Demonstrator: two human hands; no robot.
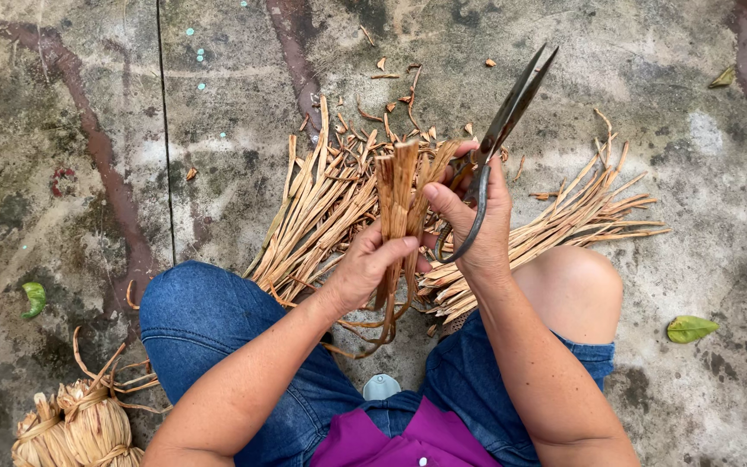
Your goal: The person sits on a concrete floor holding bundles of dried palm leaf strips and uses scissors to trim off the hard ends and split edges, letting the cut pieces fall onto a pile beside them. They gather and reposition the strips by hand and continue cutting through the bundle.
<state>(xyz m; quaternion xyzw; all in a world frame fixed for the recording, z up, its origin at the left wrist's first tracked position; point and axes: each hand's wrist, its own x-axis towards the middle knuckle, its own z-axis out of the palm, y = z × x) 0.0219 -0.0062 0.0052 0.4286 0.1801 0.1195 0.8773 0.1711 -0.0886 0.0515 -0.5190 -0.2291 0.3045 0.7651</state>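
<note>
My left hand (367, 264) grips a small upright bunch of dried tan leaf strips (400, 186), their cut ends pointing up. My right hand (475, 220) holds a pair of dark metal scissors (507, 112), blades nearly closed and pointing up to the right; its thumb also presses against the bunch. The two hands meet above my knees, which are covered by blue denim.
Loose strips lie fanned on the concrete floor in two piles, one left (322, 207) and one right (577, 212). Small trimmings (395, 86) are scattered beyond. Tied strip bundles (75, 424) sit at bottom left. Green leaves (690, 328) lie about.
</note>
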